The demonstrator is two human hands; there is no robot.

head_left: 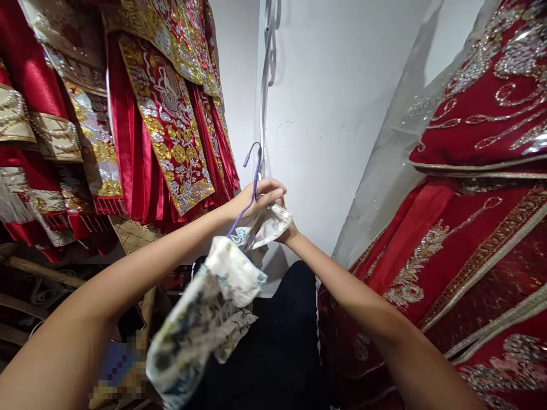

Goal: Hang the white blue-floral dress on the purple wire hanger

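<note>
White wall (342, 114) closed off the narrow aisle, with red embroidered robes (171, 114) hanging on my left and more red gowns (470, 228) on my right. My left hand (256, 199) was curled shut around the neck of a purple hanger (255, 171), hook pointing up. A floral garment (205, 319) drooped from it toward me. My right hand (287, 230) sat mostly hidden under a fold; I couldn't tell its grip. I judged the cloth could slide off, or the hook snag a gown.
</note>
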